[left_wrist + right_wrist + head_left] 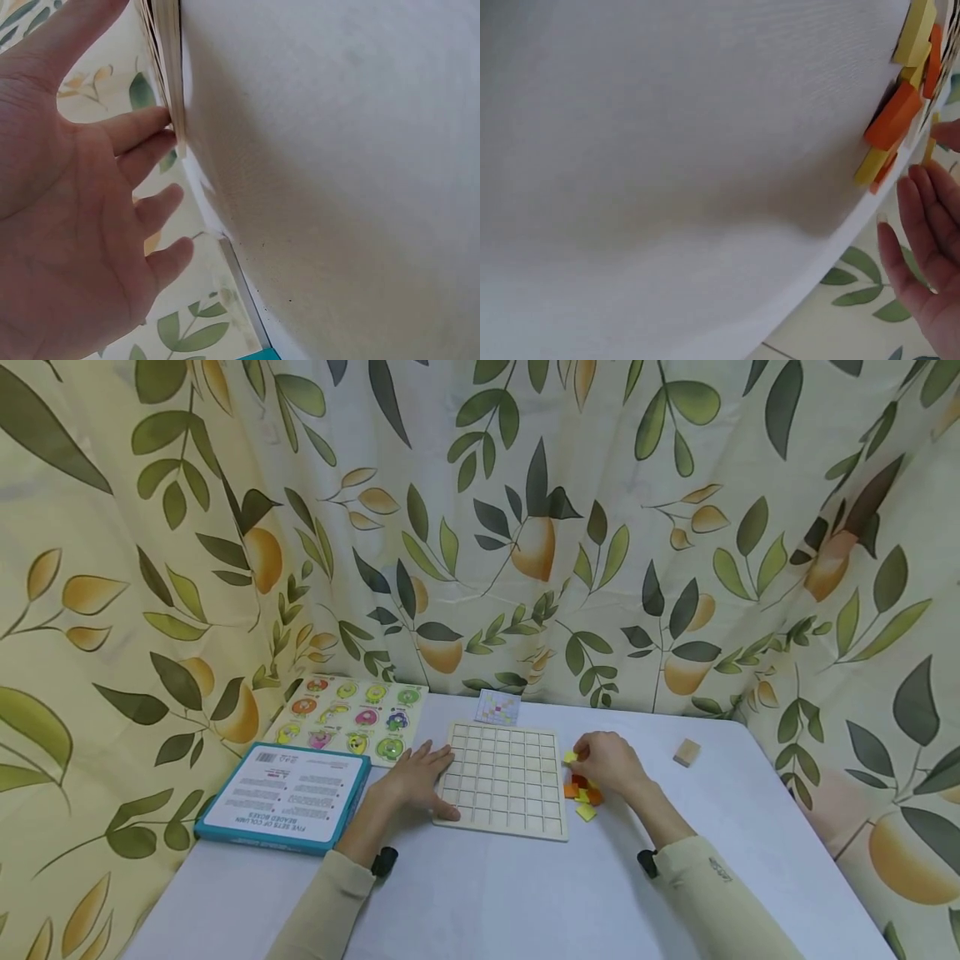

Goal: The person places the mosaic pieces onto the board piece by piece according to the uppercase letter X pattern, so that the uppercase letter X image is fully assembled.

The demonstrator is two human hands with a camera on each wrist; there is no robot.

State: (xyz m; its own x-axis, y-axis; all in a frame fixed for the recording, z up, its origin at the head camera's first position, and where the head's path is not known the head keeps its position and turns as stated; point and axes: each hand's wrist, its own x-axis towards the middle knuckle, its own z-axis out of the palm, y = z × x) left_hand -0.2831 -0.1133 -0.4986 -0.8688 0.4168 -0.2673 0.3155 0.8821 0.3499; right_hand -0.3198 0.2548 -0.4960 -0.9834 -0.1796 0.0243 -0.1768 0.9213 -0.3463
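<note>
A square wooden board (501, 779) with a grid of recessed cells lies on the table. My left hand (412, 785) is spread along its left side, thumb by the near corner and fingertips at the edge. In the left wrist view, straight fingers of that hand (97, 195) touch the board's side (174, 82). Past the board's right edge, my right hand (607, 764) bends over a small heap of orange and yellow tiles (586, 812). Seen from the right wrist, thumb and fingers of the right hand (937, 232) pinch a thin yellow tile (930, 148).
A blue-edged box (281, 797) lies at the left, in front of a fruit picture board (341, 714). Behind the grid board is a small coloured pattern card (497, 707). A small wooden block (686, 752) sits at the right. Leaf-print curtain (480, 527) surrounds the table.
</note>
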